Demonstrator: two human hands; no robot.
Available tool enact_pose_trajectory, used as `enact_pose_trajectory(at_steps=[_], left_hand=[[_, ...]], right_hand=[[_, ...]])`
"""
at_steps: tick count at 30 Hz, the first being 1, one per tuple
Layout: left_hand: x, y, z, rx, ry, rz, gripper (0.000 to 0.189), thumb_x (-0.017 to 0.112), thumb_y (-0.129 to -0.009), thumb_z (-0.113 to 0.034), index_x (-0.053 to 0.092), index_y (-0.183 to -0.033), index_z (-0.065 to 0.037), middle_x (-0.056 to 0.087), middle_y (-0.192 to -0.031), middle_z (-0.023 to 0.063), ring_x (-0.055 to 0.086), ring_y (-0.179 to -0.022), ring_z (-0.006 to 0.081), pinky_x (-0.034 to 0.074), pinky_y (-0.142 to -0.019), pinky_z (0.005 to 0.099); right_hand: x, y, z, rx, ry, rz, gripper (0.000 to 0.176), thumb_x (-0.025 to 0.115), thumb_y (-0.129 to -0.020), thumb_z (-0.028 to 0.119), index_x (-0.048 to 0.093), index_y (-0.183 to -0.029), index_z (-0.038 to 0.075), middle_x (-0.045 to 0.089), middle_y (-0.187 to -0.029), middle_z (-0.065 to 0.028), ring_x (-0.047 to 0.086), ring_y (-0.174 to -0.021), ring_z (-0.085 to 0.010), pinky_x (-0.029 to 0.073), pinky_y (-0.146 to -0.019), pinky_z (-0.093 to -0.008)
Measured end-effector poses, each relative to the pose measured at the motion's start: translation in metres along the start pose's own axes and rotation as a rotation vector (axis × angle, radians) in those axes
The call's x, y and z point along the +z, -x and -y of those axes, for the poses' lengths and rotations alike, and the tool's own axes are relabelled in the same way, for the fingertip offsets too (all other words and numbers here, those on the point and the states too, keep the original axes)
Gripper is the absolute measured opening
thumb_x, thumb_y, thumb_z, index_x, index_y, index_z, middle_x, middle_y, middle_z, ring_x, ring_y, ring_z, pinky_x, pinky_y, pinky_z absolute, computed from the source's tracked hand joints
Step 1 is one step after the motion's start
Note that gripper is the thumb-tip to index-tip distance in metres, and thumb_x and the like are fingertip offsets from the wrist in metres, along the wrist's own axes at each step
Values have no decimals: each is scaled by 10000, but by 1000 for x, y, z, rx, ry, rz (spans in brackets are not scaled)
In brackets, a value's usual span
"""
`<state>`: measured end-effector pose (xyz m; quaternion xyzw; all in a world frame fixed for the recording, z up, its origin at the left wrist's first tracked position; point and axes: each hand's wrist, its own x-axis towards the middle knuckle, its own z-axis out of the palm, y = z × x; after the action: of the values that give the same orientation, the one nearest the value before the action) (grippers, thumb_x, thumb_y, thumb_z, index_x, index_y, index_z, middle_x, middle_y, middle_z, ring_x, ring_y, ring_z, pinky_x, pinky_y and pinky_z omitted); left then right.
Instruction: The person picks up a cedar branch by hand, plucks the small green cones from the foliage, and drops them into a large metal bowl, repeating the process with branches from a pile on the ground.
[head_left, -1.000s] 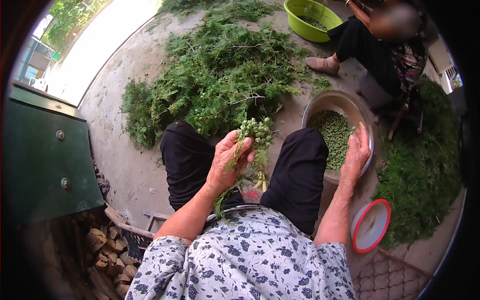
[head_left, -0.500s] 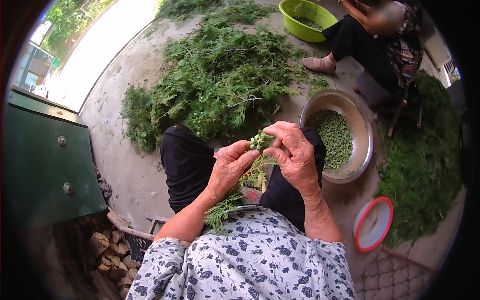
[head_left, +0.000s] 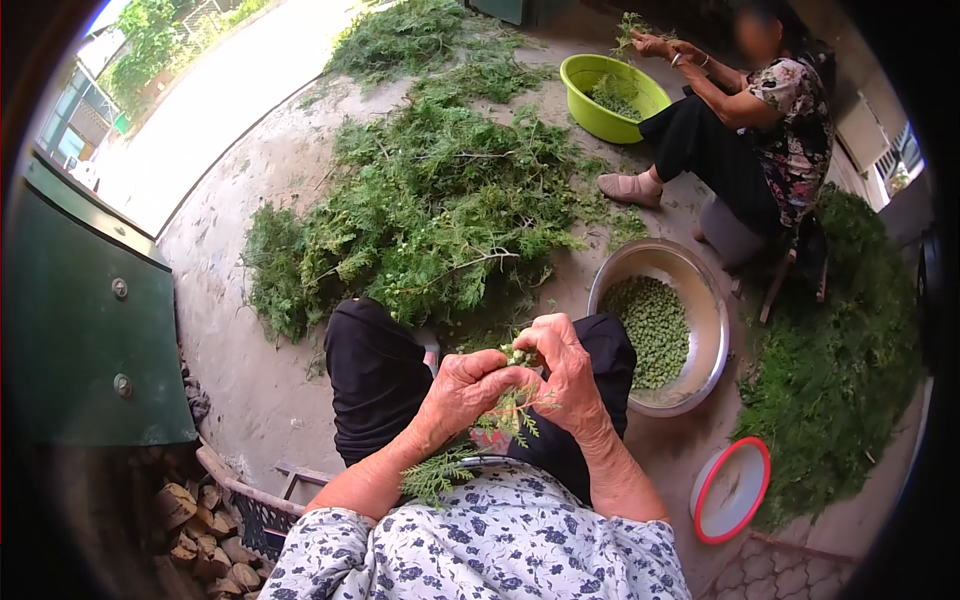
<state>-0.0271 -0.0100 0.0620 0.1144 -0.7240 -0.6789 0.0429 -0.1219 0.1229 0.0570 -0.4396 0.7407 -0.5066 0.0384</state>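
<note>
Both hands meet over my lap. My left hand (head_left: 462,392) is closed around an evergreen sprig (head_left: 517,412), whose flat, scaly leaves hang below the fingers and over the wrist. At the sprig's top sits a cluster of small pale-green cones (head_left: 516,355). My right hand (head_left: 562,372) pinches at that cluster, its fingertips partly hiding the cones. To the right of my knee stands a wide metal basin (head_left: 712,365) holding many loose green cones (head_left: 650,330).
A large heap of evergreen branches (head_left: 430,210) lies ahead. Another pile (head_left: 835,400) is at right, beside a red-rimmed white bowl (head_left: 764,478). Beyond, a seated person (head_left: 790,130) holds a sprig by a lime-green tub (head_left: 600,118). Firewood (head_left: 205,530) and a green metal panel (head_left: 90,330) are at left.
My view has tilted up, so the scene sits lower and more of the other person shows. My hands have drawn closer together, and the right fingers now cover more of the cones.
</note>
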Motion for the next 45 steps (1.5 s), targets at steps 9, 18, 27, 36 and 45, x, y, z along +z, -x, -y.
enact_pose_trajectory(at_steps=[9, 18, 27, 36, 45], left_hand=[[-7, 0, -4, 11, -22, 83, 196, 570, -875, -198, 655, -904, -24, 468, -544, -33, 398, -505, 37, 322, -447, 226], [-2, 3, 7, -159, 232, 24, 190, 609, -844, -170, 619, -830, 19, 494, -602, -29, 405, -533, 33, 311, -459, 218], [-3, 0, 10, -186, 305, 3, 168, 620, -828, -140, 637, -865, 23, 588, -693, -7, 487, -613, 39, 392, -541, 204], [-2, -2, 14, -147, 325, -28, 148, 598, -851, -126, 627, -887, 14, 576, -715, -25, 467, -639, 26, 380, -553, 192], [-1, -2, 13, -141, 343, -96, 140, 597, -854, -122, 625, -888, 10, 576, -719, -45, 445, -595, 7, 355, -502, 175]], right_hand=[[9, 0, -2, 17, -19, -70, 220, 670, -780, 183, 509, -823, 40, 488, -700, -92, 526, -602, -275, 436, -538, -348], [25, 3, 3, 284, -220, -224, 190, 620, -819, 122, 495, -714, 23, 519, -581, -47, 488, -505, -114, 403, -478, -267], [39, 7, -17, 494, -613, -328, 311, 528, -913, 222, 457, -660, 54, 400, -589, 58, 331, -560, -28, 314, -480, -218], [32, 6, -7, 715, -1122, -234, 320, 510, -905, 398, 546, -816, 93, 482, -619, 56, 382, -476, -6, 277, -385, -158], [26, 11, -11, 588, -1152, -95, 289, 649, -833, 235, 521, -1012, 48, 556, -729, 28, 407, -510, -10, 302, -431, -154]])
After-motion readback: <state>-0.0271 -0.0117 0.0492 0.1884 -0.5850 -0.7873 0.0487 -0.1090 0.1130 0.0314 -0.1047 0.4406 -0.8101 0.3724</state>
